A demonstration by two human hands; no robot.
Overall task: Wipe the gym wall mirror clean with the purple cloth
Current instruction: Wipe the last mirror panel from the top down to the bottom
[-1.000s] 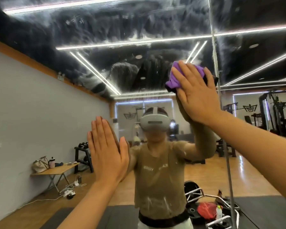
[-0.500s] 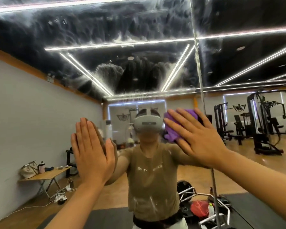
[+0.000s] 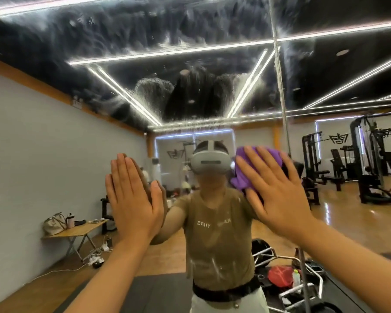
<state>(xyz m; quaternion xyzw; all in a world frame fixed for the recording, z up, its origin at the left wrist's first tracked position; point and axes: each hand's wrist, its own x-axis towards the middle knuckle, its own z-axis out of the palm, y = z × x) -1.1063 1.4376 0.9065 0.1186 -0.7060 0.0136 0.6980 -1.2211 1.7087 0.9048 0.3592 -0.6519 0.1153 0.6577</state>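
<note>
We press our right hand (image 3: 278, 195), fingers straight and spread, flat on the cloth (image 3: 246, 177) against the mirror (image 3: 190, 53), just left of the seam (image 3: 280, 86) between its panels. Purple folds show past the fingertips and the thumb side. Our left hand (image 3: 133, 199) lies flat on the glass, fingers straight and together, well apart from the cloth. Above both hands the mirror up to its top edge carries grey smears and streaks.

Purple cloth (image 3: 244, 177); mirror (image 3: 190, 64) streaked white; olive shirt (image 3: 219, 233).
</note>
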